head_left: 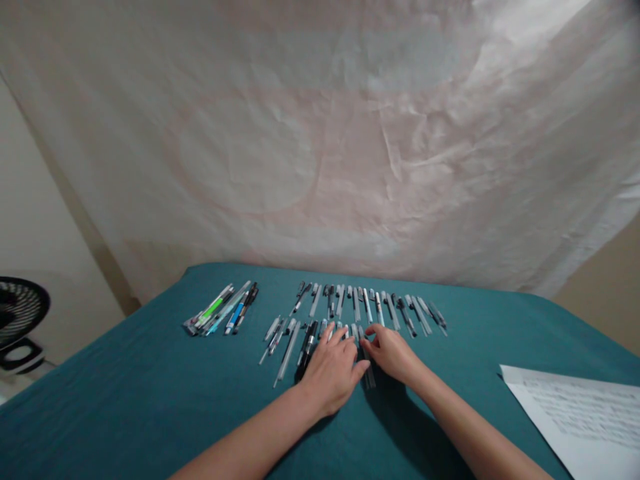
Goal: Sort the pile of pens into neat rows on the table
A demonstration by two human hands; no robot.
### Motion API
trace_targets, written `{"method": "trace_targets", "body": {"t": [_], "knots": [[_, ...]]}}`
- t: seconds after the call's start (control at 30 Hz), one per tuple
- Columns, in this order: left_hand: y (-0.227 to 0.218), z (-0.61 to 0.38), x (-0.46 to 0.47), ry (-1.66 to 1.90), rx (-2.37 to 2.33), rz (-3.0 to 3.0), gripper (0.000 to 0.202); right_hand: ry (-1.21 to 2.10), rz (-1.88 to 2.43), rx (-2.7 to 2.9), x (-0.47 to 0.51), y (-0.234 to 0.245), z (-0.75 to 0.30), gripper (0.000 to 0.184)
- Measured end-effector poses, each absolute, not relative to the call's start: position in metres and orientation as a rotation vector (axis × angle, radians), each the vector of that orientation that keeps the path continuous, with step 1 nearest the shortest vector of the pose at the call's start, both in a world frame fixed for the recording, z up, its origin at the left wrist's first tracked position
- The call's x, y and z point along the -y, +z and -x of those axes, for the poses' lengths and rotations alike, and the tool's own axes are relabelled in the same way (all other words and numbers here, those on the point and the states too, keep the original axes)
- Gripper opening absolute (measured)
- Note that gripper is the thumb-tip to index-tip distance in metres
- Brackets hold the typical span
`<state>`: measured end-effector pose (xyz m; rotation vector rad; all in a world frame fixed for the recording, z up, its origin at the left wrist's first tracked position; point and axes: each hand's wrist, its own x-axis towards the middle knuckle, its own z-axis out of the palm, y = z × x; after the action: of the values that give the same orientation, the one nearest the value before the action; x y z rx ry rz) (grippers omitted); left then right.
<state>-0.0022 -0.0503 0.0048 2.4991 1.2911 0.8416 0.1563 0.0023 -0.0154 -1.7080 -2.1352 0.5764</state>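
My left hand (331,370) lies with its fingers spread over the front row of pens, covering several of them. Beside it, my right hand (393,351) has its thumb and index finger bent together at the upper part of a clear pen (369,375), whose lower end shows between my hands. Left of my hands, the same row continues with thick black pens (306,347), a clear pen (287,357) and a few slim pens with loose caps (275,339). Behind it runs a second row of clear and black pens (356,303), set side by side.
A loose bunch of coloured pens (220,310) rests at the left of the green tablecloth (150,393). Handwritten paper sheets (575,413) lie at the right front. A pale sheet (320,147) hangs behind the table, and a black fan (23,313) stands beyond its left edge.
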Motion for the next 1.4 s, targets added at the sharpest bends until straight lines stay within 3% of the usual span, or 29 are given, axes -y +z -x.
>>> {"method": "trace_targets", "body": {"t": [0.3,0.6,1.0,1.4], "knots": [[0.006,0.003,0.048,0.841,-1.185,-2.441,0.026,0.659,1.613,2.137,0.0,-0.017,-0.155,0.026],[0.01,0.04,0.012,1.127,-1.52,-2.134,0.025,0.801,1.564,2.077,0.004,-0.015,-0.155,0.022],[0.005,0.162,-0.042,0.648,-2.501,-1.899,0.023,1.042,1.524,1.992,0.003,-0.02,-0.155,0.021],[0.015,0.168,-0.038,0.281,-2.662,-1.868,0.027,0.839,1.476,1.939,-0.006,-0.02,-0.165,0.019]]}}
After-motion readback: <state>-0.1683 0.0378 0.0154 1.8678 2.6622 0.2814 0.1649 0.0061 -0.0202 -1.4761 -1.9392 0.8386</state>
